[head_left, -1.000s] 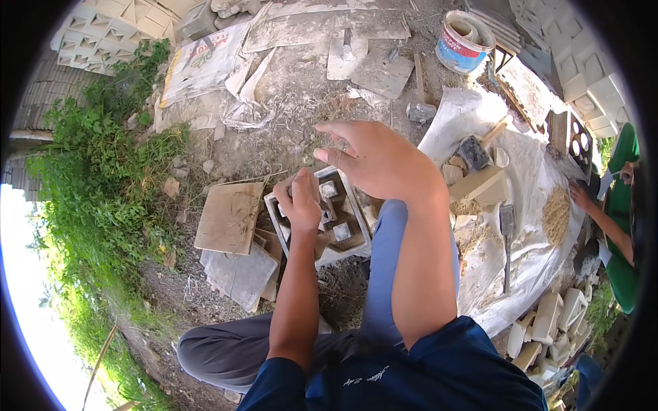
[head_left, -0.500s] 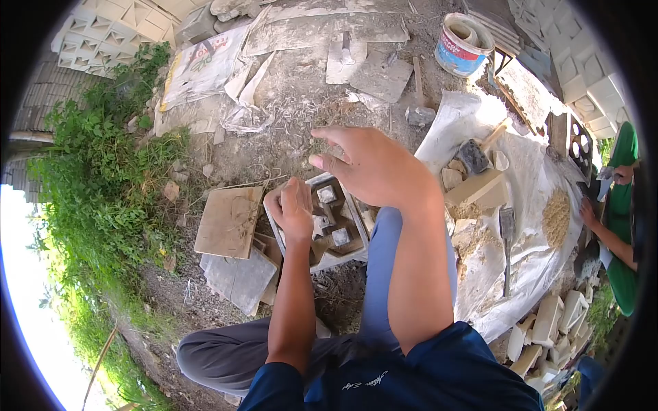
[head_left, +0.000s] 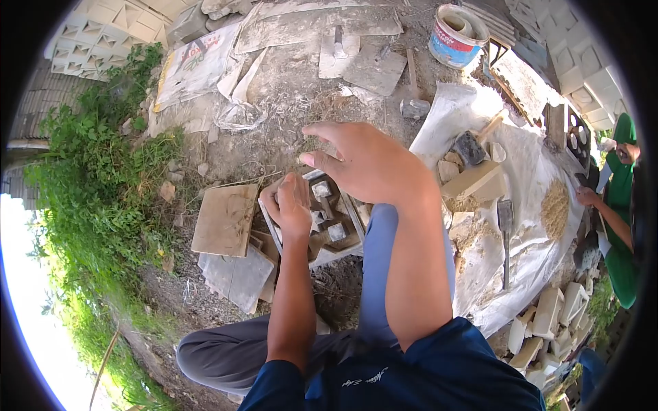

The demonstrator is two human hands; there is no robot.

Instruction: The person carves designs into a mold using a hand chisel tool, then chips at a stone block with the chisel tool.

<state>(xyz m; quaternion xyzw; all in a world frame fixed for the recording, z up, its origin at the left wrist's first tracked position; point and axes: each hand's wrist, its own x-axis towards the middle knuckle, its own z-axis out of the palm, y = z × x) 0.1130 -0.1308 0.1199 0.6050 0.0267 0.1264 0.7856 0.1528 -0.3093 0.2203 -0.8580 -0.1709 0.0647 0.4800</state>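
Observation:
A square block mould (head_left: 337,256) with raised grey inner shapes lies on the ground between my knees. Over its left side is my left hand (head_left: 289,209), fingers curled closed; whatever they may hold is hidden. My right hand (head_left: 373,164) hovers above the mould's upper right part, thumb apart from the stretched fingers, holding nothing. Left of the mould, a brown square board (head_left: 225,220) rests above a grey board (head_left: 236,274).
On the right, a plastic sheet (head_left: 531,274) bears a mallet (head_left: 470,148), a long-handled tool (head_left: 506,236), a pale block (head_left: 476,183) and sand (head_left: 554,209). A paint bucket (head_left: 458,41) stands beyond. A co-worker in green (head_left: 620,257) is at far right. Plants (head_left: 103,185) grow left.
The view has shifted slightly, moving the surroundings a little left. My hands keep nearly the same poses, the right one slightly further left. The co-worker's lower hand has moved up.

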